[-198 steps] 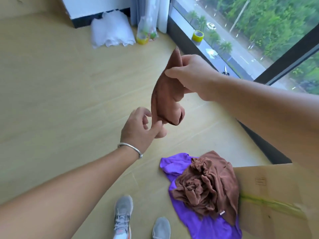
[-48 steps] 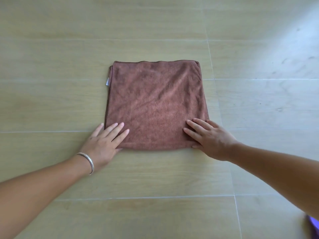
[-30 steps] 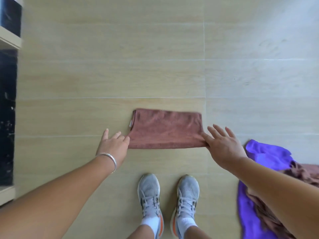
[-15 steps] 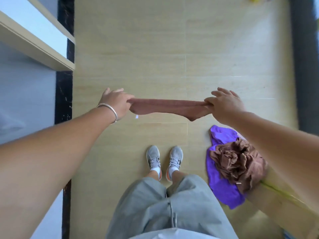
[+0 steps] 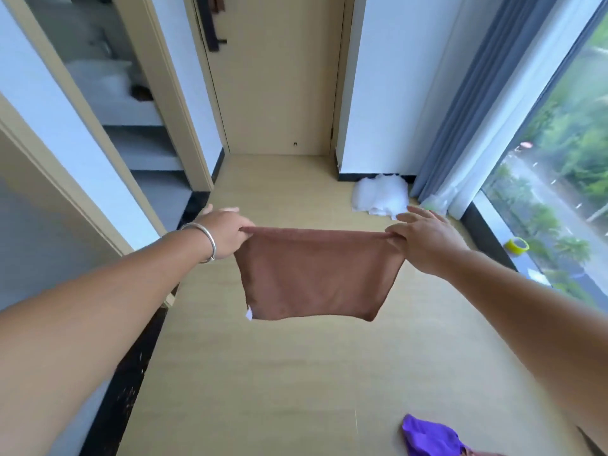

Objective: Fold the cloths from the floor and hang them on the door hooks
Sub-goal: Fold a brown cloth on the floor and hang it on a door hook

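A folded brown cloth [image 5: 316, 278] hangs in the air in front of me, stretched flat between both hands. My left hand [image 5: 225, 233], with a silver bangle on its wrist, pinches the cloth's top left corner. My right hand [image 5: 424, 238] pinches the top right corner. A small white tag shows at the cloth's lower left. The beige door [image 5: 276, 77] stands shut straight ahead at the end of the floor. A dark hook rail [image 5: 210, 24] with something brown on it shows at the door's upper left. A purple cloth [image 5: 427, 436] lies on the floor at the bottom right.
A white crumpled bundle [image 5: 380, 197] lies by the wall right of the door. Grey curtains [image 5: 460, 126] and a tall window run along the right, with a yellow tape roll [image 5: 516, 245] on the sill. Glass partitions with beige frames line the left side.
The cloth was folded on the floor, then lifted by both hands. My view has risen from the floor and my feet to the door ahead, and the cloth now hangs down flat.
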Demonstrator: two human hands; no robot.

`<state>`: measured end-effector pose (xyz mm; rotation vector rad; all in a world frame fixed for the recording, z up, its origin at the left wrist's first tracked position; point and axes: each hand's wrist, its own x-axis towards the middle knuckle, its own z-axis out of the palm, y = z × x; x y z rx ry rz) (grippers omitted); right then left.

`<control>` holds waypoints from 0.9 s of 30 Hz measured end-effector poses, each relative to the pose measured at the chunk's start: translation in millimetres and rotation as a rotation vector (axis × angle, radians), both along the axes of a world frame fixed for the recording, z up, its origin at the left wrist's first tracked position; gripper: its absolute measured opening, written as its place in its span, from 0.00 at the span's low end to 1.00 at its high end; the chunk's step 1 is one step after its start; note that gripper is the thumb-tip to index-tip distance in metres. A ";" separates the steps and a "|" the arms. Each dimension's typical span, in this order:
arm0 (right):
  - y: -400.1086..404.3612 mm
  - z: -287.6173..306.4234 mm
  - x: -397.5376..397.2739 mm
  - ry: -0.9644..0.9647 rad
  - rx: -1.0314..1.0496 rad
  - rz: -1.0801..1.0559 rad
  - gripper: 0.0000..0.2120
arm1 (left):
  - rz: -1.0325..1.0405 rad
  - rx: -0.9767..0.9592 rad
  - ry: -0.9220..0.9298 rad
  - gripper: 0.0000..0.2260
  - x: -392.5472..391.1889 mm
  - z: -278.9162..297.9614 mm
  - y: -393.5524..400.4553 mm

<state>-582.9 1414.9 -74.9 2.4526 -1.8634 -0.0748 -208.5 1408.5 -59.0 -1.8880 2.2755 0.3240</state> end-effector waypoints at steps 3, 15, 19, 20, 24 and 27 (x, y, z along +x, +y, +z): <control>-10.1 47.6 -1.8 0.003 -0.084 -0.002 0.18 | 0.000 -0.096 0.036 0.17 -1.6 57.3 -11.9; -44.5 236.1 -23.3 -0.123 -0.363 0.044 0.18 | 0.040 -0.513 0.105 0.15 -15.2 236.0 -30.1; -46.3 277.2 -30.5 -0.112 -0.435 0.060 0.19 | 0.067 -0.670 0.035 0.16 -24.9 276.1 -26.0; -46.6 284.9 -32.3 -0.115 -0.451 0.061 0.19 | 0.073 -0.708 0.020 0.16 -26.8 284.5 -25.0; -48.8 304.2 -37.4 -0.149 -0.487 0.076 0.18 | 0.095 -0.804 -0.087 0.16 -32.5 305.1 -17.5; -52.9 309.5 -39.8 -0.162 -0.493 0.098 0.18 | 0.106 -0.836 -0.167 0.17 -29.9 308.7 -15.7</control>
